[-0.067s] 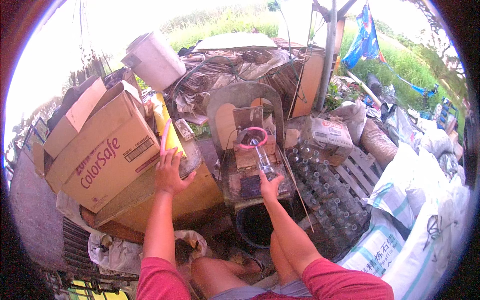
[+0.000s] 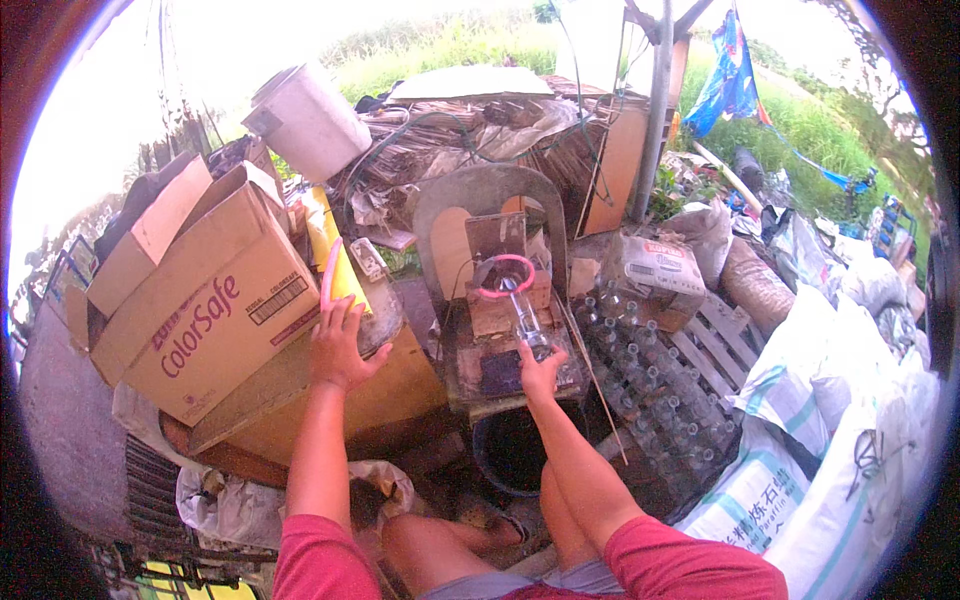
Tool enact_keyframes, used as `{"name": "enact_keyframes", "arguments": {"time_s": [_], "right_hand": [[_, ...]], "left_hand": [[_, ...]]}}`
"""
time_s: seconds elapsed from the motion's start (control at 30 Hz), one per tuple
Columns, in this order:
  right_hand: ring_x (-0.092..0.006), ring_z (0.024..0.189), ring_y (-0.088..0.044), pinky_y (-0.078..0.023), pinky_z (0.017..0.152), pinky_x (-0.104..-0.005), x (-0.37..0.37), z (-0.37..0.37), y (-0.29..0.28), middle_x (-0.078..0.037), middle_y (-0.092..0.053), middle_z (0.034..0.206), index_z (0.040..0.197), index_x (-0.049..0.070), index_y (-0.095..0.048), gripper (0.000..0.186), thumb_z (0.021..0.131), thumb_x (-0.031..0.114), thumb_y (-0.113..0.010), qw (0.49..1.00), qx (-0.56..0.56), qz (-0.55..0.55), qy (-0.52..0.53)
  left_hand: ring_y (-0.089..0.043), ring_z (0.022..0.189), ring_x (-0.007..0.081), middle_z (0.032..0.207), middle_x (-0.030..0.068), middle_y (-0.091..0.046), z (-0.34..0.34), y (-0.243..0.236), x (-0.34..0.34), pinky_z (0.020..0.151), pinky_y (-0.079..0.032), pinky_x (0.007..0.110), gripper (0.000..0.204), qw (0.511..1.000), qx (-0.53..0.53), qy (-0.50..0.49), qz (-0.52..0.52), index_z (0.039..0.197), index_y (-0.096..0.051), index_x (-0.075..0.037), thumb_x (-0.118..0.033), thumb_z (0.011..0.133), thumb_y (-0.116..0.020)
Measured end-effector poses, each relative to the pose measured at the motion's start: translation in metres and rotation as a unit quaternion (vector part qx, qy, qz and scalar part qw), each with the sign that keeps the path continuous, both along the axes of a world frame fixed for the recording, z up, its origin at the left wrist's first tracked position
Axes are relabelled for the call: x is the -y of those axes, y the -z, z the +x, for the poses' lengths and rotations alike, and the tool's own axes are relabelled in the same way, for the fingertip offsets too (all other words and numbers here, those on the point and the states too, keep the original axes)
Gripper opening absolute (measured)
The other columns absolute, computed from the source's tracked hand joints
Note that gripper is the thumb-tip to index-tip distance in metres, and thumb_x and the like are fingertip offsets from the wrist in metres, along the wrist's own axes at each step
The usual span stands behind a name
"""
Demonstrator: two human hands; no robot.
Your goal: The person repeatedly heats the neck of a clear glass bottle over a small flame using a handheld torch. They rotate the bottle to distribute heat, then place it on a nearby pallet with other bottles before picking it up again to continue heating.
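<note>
My right hand (image 2: 542, 365) is closed round the lower end of a clear glass bottle (image 2: 524, 318), tilted, with a pink ring (image 2: 505, 276) at its upper end over a wooden block (image 2: 485, 317) on a grimy plastic chair (image 2: 435, 230). At left, my left hand (image 2: 342, 345) has its thumb and fingers apart, fingertips at the lower end of a pink strip (image 2: 331, 270) that lies against a yellow roll (image 2: 328, 225); whether they press on it is hard to tell.
Cardboard boxes (image 2: 205, 315) and a white bucket (image 2: 310, 125) stand left and behind. Several glass bottles (image 2: 668, 400) stand right of the chair, near a pallet (image 2: 715, 355) and white sacks (image 2: 800, 410). A black bucket (image 2: 515, 475) sits below. A metal pole (image 2: 655, 120) rises behind.
</note>
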State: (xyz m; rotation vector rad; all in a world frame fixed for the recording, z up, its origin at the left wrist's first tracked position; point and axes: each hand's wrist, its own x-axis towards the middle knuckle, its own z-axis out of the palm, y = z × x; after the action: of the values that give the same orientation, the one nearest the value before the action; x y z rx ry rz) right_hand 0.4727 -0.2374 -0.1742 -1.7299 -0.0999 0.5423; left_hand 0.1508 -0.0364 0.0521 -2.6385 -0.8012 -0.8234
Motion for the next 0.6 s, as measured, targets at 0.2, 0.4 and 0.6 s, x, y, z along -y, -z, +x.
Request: {"name": "enact_keyframes", "arguments": {"time_s": [0.2,0.4,0.6], "right_hand": [[-0.0361,0.131,-0.080,-0.034,0.128,-0.0684,-0.009,0.017,0.007,-0.009,-0.090,0.105,0.173,0.005,-0.031,0.114,0.105,0.088,-0.069,0.999,-0.036,-0.030,-0.022],[-0.0437,0.149,-0.068,-0.031,0.132,-0.0689,-0.013,0.009,0.000,-0.026,-0.075,0.154,0.172,0.007,-0.030,0.115,0.102,0.086,-0.075,0.995,0.013,-0.096,0.003],[-0.0484,0.151,-0.066,-0.033,0.132,-0.0690,-0.009,0.005,-0.002,-0.028,-0.070,0.160,0.171,0.014,-0.026,0.112,0.098,0.064,-0.094,0.999,0.033,-0.031,-0.013]], "left_hand": [[-0.055,0.159,0.0421,0.167,0.0166,-0.060,0.006,-0.006,-0.003,0.124,-0.054,0.060,0.088,1.000,-0.010,-0.017,-0.002,0.154,-0.068,-0.008,-0.063,0.089,-0.090],[-0.055,0.160,0.0426,0.167,0.0178,-0.060,0.006,-0.005,-0.004,0.126,-0.053,0.060,0.089,1.000,-0.008,-0.010,-0.008,0.155,-0.067,-0.008,-0.064,0.089,-0.090],[-0.055,0.159,0.0434,0.166,0.0180,-0.060,0.006,-0.004,-0.006,0.126,-0.054,0.059,0.089,1.000,-0.006,-0.003,0.010,0.154,-0.066,-0.008,-0.063,0.089,-0.091]]}}
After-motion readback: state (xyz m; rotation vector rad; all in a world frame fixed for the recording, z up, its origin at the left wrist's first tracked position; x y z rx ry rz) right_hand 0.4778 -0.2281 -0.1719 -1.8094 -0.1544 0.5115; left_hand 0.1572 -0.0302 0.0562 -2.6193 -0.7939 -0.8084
